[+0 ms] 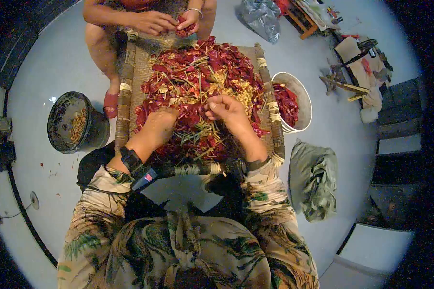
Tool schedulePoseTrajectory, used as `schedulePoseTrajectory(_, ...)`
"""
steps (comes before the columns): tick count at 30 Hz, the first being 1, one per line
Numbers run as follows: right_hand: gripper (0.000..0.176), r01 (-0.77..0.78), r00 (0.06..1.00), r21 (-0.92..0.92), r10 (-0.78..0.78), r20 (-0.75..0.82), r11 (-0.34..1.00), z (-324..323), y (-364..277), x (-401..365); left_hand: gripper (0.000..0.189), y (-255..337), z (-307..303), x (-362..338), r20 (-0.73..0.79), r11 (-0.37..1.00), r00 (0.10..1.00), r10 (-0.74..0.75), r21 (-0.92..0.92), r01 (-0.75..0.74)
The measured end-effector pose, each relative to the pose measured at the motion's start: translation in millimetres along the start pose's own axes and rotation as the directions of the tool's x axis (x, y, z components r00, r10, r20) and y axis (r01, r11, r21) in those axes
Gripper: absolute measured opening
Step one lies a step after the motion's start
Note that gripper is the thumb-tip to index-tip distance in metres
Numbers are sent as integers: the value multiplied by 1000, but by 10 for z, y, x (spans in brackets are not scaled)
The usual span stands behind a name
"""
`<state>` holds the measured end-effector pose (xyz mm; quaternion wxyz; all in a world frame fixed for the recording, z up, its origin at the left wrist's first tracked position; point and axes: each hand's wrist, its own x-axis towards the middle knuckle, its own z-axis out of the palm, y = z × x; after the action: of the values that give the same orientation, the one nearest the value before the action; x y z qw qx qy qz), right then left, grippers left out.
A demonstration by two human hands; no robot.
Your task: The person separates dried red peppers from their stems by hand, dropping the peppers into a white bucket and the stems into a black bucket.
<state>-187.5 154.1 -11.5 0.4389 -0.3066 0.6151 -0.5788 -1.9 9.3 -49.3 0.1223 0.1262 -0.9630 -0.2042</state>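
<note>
Dried red chillies (171,72), mixed with yellow seeds (243,91) and greenish stems (207,137), cover a woven tray with a wooden frame (125,96). Over the left part of the heap is my left hand (160,126), its fingers bent down and mostly hidden at the tips. My right hand (226,111) is just to the right, thumb and forefinger pinched at the edge of a dark red chilli piece (195,113) that lies between both hands. Whether the left fingers also grip that piece is unclear.
Across the tray, a co-worker's hands (171,23) hold a red chilli. A black bucket (65,123) stands at left; a white bucket (304,103) with red chillies stands at right. A green-grey sack (314,180) and a plastic bag (260,19) lie on the floor.
</note>
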Motion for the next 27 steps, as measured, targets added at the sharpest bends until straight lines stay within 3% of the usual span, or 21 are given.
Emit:
schedulePoseTrajectory(3,24,-3,1000,-39,2,-16,999,14,1,-3,13,76,-74,30,54,988,987,-152,-23,153)
schedulePoseTrajectory(6,24,-10,1000,-43,9,-26,999,28,-25,-15,26,81,-144,73,197,983,963,-182,8,184)
schedulePoseTrajectory(9,24,-4,1000,-56,3,-16,998,19,2,-9,26,124,-112,75,165,975,965,-205,-53,216)
schedulePoseTrajectory(15,22,23,1000,-103,-24,-13,994,49,32,-16,20,39,93,72,74,985,982,-172,-14,174)
schedulePoseTrajectory(18,22,22,1000,-121,-24,-16,992,56,24,-23,17,49,58,101,98,973,969,-229,5,229)
schedulePoseTrajectory(21,22,22,999,-128,-25,-22,992,75,-22,-37,14,52,-48,142,-57,957,964,-261,-146,251)
schedulePoseTrajectory(22,22,21,999,-127,-24,-26,992,75,-30,-42,13,0,-21,164,-9,873,960,-281,-418,252)
schedulePoseTrajectory(24,23,35,999,-82,-38,-35,996,87,-28,-50,12,-55,-18,224,95,496,957,-273,-838,225)
schedulePoseTrajectory(25,24,42,998,-60,-44,-39,997,102,-27,-48,12,-21,-59,227,226,300,923,-311,-898,321)
schedulePoseTrajectory(27,24,1,1000,0,-1,-21,1000,125,-48,-47,11,22,-166,241,281,205,931,-232,-922,329)
